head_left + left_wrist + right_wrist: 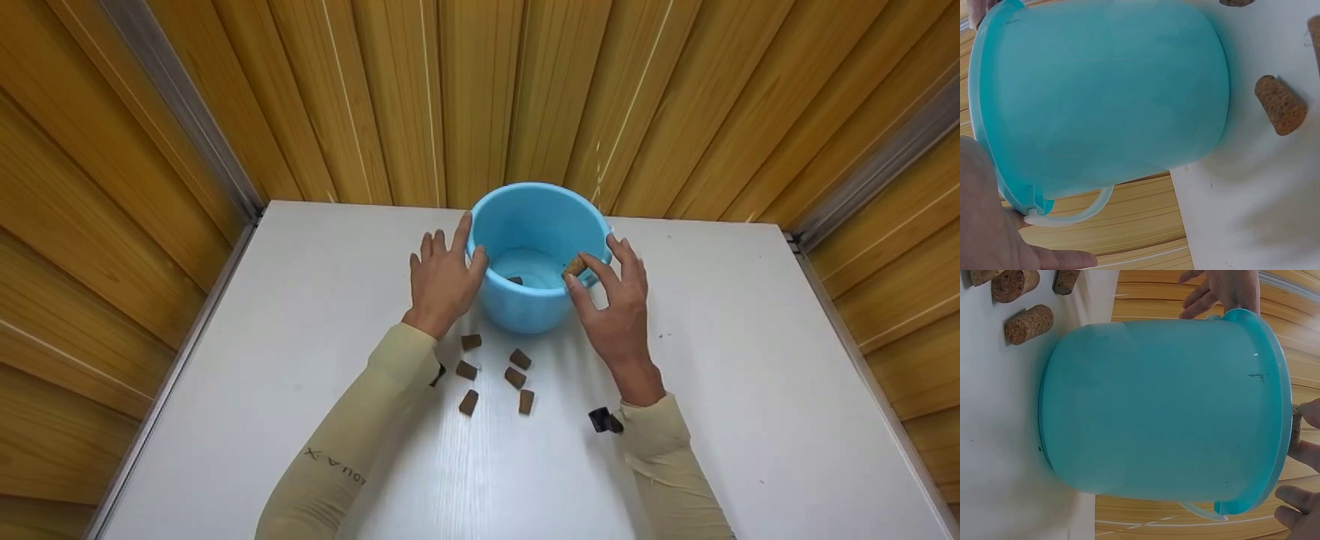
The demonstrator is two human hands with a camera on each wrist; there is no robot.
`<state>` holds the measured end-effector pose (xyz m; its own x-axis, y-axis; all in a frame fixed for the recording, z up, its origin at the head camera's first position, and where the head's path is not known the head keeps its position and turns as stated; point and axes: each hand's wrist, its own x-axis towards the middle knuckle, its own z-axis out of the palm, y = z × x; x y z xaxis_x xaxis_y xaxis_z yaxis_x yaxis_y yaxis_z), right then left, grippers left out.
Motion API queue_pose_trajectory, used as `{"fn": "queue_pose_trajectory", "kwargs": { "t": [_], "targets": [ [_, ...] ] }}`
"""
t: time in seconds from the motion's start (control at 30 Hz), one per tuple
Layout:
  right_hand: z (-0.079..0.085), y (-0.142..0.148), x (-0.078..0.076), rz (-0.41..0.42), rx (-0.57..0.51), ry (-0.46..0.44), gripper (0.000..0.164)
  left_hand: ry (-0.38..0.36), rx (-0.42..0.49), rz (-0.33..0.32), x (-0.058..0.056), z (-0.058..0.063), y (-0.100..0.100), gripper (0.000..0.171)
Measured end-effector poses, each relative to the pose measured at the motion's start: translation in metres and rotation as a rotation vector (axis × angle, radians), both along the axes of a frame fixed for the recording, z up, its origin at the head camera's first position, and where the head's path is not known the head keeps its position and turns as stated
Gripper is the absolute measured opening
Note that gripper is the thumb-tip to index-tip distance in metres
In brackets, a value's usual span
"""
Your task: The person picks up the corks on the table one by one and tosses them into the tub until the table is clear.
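Observation:
A light blue plastic bucket (525,309) stands upright on the white table. My left hand (445,286) rests against the left side of its rim, thumb at the edge and the other fingers stretched out. Above the rim's near right side, my right hand (621,311) pinches a cork stopper (575,267) between thumb and index finger. Part of another cork (515,280) shows inside the bucket at the bottom. In the right wrist view, the pinched cork (1296,427) is partly hidden by the rim and fingers.
Several loose corks (515,377) lie on the white table (337,300) in front of the bucket. A pale handle (1081,216) hangs at the bucket's side. Wood-grained panels (480,97) rise behind the table and along both sides.

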<state>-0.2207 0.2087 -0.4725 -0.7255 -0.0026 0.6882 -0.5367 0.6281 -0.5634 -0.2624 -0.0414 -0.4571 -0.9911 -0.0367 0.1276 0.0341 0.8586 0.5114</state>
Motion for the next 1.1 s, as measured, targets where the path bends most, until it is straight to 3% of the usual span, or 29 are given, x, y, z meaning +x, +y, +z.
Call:
{"fn": "queue_pose_trajectory", "kwargs": {
  "t": [0.43, 0.77, 1.1],
  "targets": [
    [0.0, -0.002, -0.007, -0.022, 0.041, -0.01, 0.041, -0.018, -0.005, 0.008, 0.0, 0.0, 0.001, 0.073],
    [0.001, -0.002, -0.011, -0.008, 0.027, -0.002, 0.039, 0.036, -0.007, -0.01, 0.001, -0.001, 0.0, 0.071],
    [0.002, -0.002, -0.011, -0.021, 0.048, -0.03, 0.042, 0.007, -0.007, -0.004, 0.0, 0.0, 0.001, 0.072]
  ]
}}
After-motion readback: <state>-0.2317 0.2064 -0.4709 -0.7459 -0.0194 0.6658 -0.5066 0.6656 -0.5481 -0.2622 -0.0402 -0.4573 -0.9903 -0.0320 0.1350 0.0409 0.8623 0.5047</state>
